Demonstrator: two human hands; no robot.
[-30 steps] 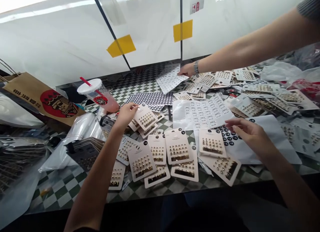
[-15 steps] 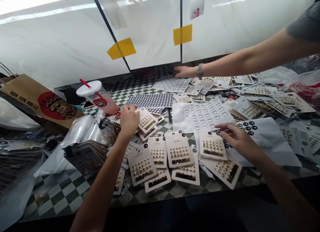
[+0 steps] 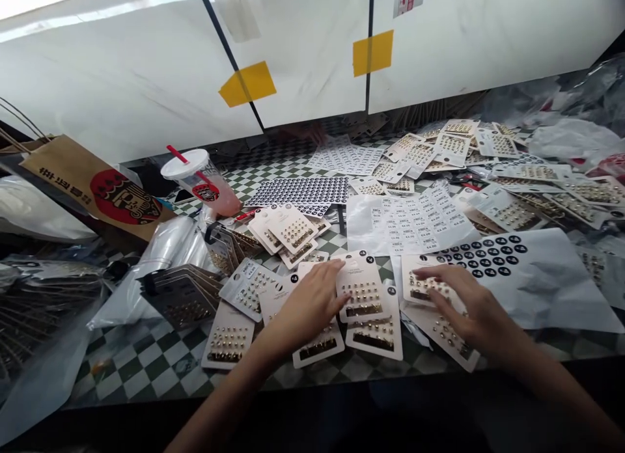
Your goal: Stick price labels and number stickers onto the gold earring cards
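My left hand (image 3: 315,295) reaches over a cluster of earring cards, thumb and fingers apart. Its fingertips are at the left edge of an earring card (image 3: 362,274) with rows of gold studs and a round black sticker on its top corner. My right hand (image 3: 473,303) hovers over another earring card (image 3: 415,295), fingers spread; whether they touch it I cannot tell. That card lies partly on a second one. Beside my right hand is a white backing sheet of round black stickers (image 3: 481,254). Behind lies a creased sheet of price labels (image 3: 410,219).
A fanned stack of earring cards (image 3: 293,226) lies left of centre, near a drink cup (image 3: 219,196) with a red straw. A paper bag (image 3: 105,186) and bundled cards (image 3: 183,293) stand left. More cards (image 3: 452,147) are heaped at back right. White panels (image 3: 312,56) rise behind.
My left hand has come from the fanned stack toward the front middle cards. My right hand has shifted onto the card. Another person's arm has left the view at back right.
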